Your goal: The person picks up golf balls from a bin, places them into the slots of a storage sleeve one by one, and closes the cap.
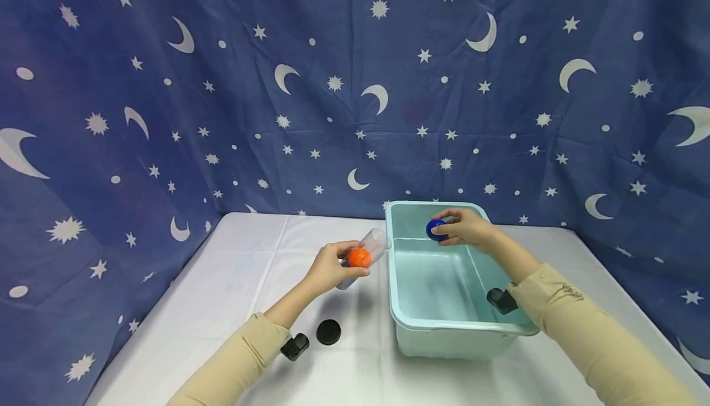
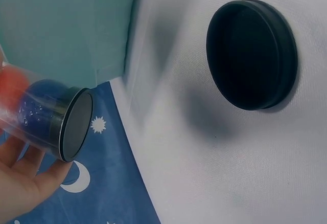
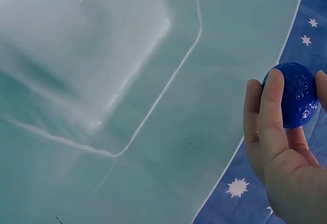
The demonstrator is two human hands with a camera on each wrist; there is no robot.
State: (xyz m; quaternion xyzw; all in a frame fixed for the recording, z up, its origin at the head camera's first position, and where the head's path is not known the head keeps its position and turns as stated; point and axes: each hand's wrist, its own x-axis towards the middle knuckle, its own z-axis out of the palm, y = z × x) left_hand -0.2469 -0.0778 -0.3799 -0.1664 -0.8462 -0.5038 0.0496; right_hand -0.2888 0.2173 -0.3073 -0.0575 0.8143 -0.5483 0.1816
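Left of the teal bin point(image 1: 449, 341), the left hand point(image 1: 328, 267) grasps a tilted clear tube point(image 1: 377, 243) containing an orange ball point(image 1: 359, 258) and an enclosed blue ball point(image 2: 42, 109); over the bin, the right hand point(image 1: 470, 230) pinches a loose blue ball point(image 1: 435, 230); black cap point(image 1: 328, 332) lies left of the bin, on white cloth point(image 1: 355, 375)
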